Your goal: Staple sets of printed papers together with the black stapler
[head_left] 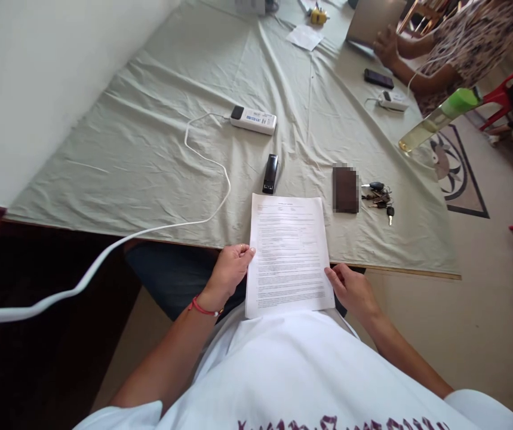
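Printed sheet (289,254) lies half on the near edge of the bench (157,155), its lower half overhanging toward your lap; your left hand (229,272) pinches its left edge and your right hand (350,289) pinches the right edge, fingers curled on the paper. Judge it light, limp and easy to crease or tear, so keep hold at both side edges and let the bench carry the far half. Just beyond its far edge lies a black stapler (270,173); to the right, a dark wallet (346,189) and keys (379,196), close but not touching. A white cable (149,233) crosses near left from a power strip (253,120). Another person's hand (388,46) works far right, well apart
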`<state>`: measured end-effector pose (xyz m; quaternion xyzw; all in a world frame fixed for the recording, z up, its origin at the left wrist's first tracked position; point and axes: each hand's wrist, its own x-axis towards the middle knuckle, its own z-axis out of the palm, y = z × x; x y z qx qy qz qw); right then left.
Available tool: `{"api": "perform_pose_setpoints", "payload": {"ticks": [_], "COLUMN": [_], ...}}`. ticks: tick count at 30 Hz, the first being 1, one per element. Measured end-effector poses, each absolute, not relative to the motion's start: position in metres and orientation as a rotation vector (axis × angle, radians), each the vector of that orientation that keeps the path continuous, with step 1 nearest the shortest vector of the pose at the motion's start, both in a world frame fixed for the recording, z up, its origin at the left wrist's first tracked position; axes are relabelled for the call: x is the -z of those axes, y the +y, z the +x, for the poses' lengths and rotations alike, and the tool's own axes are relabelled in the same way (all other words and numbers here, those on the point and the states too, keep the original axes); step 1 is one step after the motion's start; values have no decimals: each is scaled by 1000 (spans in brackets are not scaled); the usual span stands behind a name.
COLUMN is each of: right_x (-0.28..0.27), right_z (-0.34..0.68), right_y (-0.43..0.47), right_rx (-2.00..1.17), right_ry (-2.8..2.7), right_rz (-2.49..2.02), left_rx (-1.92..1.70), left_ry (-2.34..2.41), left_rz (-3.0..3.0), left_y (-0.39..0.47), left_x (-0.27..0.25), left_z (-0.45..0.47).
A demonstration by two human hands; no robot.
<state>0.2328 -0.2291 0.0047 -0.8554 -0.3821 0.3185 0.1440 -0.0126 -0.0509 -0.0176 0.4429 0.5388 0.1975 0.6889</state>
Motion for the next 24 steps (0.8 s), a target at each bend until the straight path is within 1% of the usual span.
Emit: {"api": "perform_pose_setpoints", "payload": {"ticks": [4,6,8,12,18,21,24], "right_x": [8,12,13,12,9,11,15], "right_z": [226,218,211,206,213,213,213], "right_y": [-228,-226,-225,-224,-225,-225,-226], "right_rx": [-1286,-1385,-1428,-1415,-1373,-1342,-1314], "right_ry": [-670,-450,-329,-248,-223,-239,-303], "right_rz": [-1871,-1625,-1502,-1464,-1514,-1560,-1595], "left_rx": [-464,-481,-510,-536,-328,-289,-306], "left_ry": [1198,1177,1152,1062,889,916,983], "left_rz": [980,989,988,864,530,430,466], "left_y": [-54,-55,-58,-68,-89,-92,-90], "left_x": [20,21,21,18,16,21,27], "left_z": [-16,-16,-17,-17,-14,-9,-5]}}
